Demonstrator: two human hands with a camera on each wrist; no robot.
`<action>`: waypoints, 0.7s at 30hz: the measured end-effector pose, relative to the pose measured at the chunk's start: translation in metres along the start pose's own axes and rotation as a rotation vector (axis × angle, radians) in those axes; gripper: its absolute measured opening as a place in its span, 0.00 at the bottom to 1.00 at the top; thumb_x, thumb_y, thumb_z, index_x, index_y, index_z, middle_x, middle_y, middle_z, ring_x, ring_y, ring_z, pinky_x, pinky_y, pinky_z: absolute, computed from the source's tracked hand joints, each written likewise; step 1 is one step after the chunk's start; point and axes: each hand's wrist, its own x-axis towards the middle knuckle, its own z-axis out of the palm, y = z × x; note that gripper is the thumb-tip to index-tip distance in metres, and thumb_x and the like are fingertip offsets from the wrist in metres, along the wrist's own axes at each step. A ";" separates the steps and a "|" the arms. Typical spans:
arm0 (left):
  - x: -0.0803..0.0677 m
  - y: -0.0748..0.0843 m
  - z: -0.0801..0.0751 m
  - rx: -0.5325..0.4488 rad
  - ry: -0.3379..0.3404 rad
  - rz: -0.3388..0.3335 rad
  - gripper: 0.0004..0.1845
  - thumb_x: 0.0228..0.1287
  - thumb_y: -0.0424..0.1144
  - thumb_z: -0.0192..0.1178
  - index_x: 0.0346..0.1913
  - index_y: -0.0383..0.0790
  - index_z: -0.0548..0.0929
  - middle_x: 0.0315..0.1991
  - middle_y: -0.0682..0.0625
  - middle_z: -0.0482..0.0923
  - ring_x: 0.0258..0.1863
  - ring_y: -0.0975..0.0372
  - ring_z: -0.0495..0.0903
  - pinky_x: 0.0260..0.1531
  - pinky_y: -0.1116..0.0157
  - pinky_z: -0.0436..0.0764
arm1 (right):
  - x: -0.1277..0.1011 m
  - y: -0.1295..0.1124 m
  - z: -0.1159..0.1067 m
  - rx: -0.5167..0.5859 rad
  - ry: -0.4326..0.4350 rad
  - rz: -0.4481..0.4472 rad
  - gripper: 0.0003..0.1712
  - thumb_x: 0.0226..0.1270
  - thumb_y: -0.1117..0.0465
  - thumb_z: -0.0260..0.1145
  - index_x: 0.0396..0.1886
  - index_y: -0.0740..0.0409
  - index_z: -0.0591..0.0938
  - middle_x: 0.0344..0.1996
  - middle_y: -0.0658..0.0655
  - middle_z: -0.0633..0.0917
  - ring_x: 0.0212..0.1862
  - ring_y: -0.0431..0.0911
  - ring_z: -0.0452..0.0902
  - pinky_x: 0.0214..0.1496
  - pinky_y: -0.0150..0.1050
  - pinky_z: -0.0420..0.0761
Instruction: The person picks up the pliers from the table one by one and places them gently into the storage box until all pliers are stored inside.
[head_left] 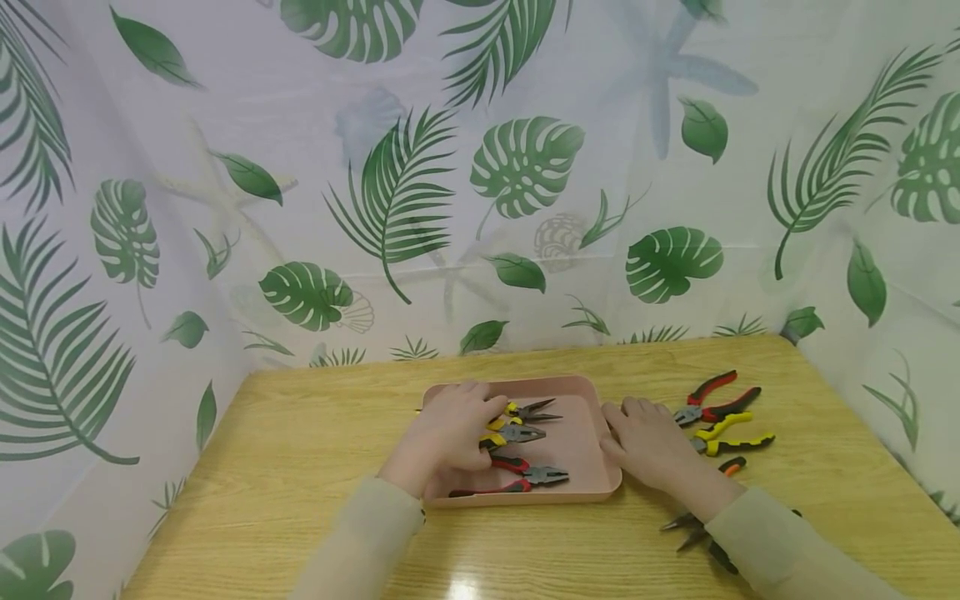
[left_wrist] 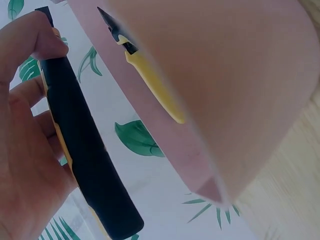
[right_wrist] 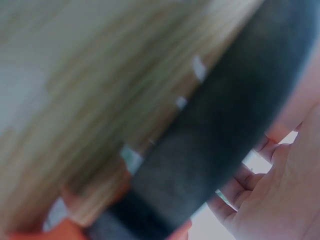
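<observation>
A pink tray (head_left: pixel 573 492) holds several pliers. My left hand (head_left: pixel 453 429) is over its left half and grips a pair of pliers with yellow-and-black handles (left_wrist: pixel 92 145), its grey jaws pointing right. Behind it in the tray lie long-nose pliers with yellow handles (left_wrist: pixel 155 90). Nearer the front wall are pliers with red-and-black handles (head_left: pixel 513 479), jaws also to the right. My right hand (head_left: pixel 648 437) holds the tray's right rim with its fingers and thumb. In the right wrist view, a blurred black-and-orange handle (right_wrist: pixel 200 135) crosses in front of that hand.
Right of the tray, red-and-black pliers (head_left: pixel 708 404) and yellow-and-black pliers (head_left: pixel 723 437) lie on the wooden table (head_left: pixel 300 467). Beneath my right forearm are dark pliers (head_left: pixel 693 529), partly hidden by the sleeve. A leaf-patterned cloth (head_left: pixel 480 208) stands behind the table.
</observation>
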 end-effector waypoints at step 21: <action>0.019 0.015 0.000 0.040 -0.052 -0.027 0.27 0.58 0.50 0.74 0.60 0.52 0.79 0.48 0.55 0.79 0.50 0.60 0.76 0.56 0.58 0.79 | 0.000 0.000 0.001 -0.001 0.001 0.010 0.07 0.78 0.56 0.59 0.37 0.52 0.74 0.30 0.55 0.72 0.33 0.49 0.63 0.38 0.45 0.64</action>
